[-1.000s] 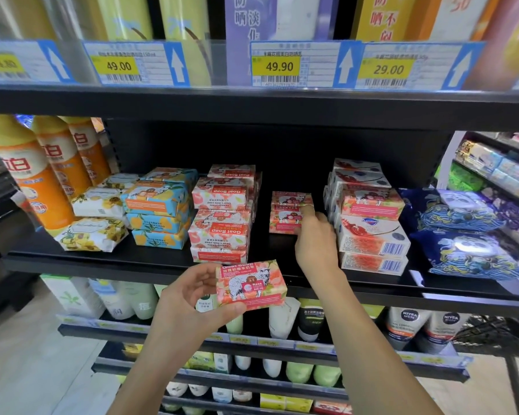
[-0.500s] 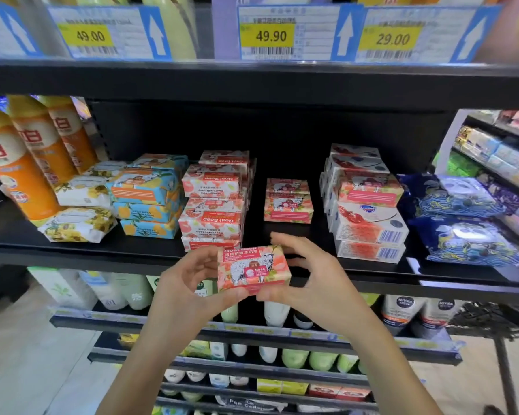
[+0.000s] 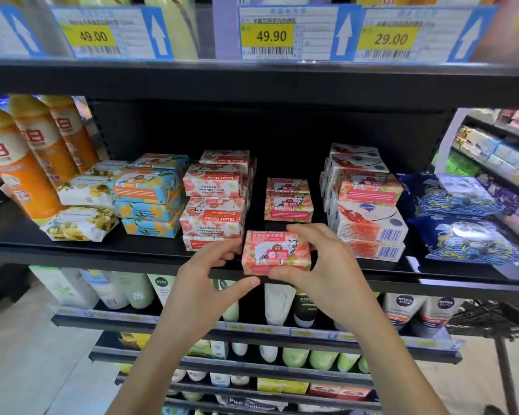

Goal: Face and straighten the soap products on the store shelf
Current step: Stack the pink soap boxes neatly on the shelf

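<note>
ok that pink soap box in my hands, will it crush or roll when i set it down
Probably stiff: the pink soap box shows crisp edges where the left hand and right hand pinch its ends. Its flat faces make rolling unlikely. The wrapper looks glossy, so it may slide on the smooth black shelf.

I see a pink-and-red cardboard soap box (image 3: 276, 253) with a sheep picture, upright and facing me. My left hand (image 3: 204, 280) and right hand (image 3: 327, 274) pinch it at the black shelf's (image 3: 102, 250) front edge. Two matching boxes (image 3: 288, 199) sit stacked behind it. The pink Goat Soap stack (image 3: 213, 202) just left of them reads upside down.
</note>
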A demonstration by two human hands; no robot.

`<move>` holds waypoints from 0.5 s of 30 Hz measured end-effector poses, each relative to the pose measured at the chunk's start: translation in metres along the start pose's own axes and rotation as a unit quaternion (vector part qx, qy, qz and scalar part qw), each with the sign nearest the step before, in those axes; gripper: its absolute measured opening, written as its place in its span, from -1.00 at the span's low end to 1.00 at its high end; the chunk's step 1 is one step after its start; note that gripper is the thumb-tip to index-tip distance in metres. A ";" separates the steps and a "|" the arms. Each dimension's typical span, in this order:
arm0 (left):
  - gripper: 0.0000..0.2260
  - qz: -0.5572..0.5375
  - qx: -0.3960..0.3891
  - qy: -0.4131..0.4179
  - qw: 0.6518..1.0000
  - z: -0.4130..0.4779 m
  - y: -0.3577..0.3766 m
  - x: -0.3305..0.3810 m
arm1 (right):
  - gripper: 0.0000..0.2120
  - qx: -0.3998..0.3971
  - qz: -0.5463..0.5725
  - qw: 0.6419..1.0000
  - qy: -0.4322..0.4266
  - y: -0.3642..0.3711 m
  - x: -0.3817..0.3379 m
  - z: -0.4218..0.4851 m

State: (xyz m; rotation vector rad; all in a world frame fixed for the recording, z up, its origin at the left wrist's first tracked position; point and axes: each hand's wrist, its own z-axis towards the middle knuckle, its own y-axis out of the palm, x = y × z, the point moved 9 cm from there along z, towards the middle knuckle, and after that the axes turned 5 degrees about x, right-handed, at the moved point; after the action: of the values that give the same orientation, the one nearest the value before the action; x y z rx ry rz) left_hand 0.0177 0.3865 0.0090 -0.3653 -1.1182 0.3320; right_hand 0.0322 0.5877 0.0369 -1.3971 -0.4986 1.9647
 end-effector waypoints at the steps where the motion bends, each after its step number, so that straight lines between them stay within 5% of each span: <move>1: -0.48 0.022 0.006 0.009 1.000 -0.001 -0.002 -0.002 | -0.23 0.018 -0.015 1.000 0.008 -0.004 0.002 0.001; 15: -0.70 0.147 0.091 0.122 0.977 -0.006 0.012 -0.025 | -0.31 0.069 -0.110 0.991 0.021 0.015 0.017 0.009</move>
State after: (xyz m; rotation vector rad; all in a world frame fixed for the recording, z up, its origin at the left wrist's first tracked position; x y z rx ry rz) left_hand 0.0125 0.3851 -0.0189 -0.3984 -0.7847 0.6299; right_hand 0.0161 0.5894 0.0188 -1.2394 -0.4656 1.7550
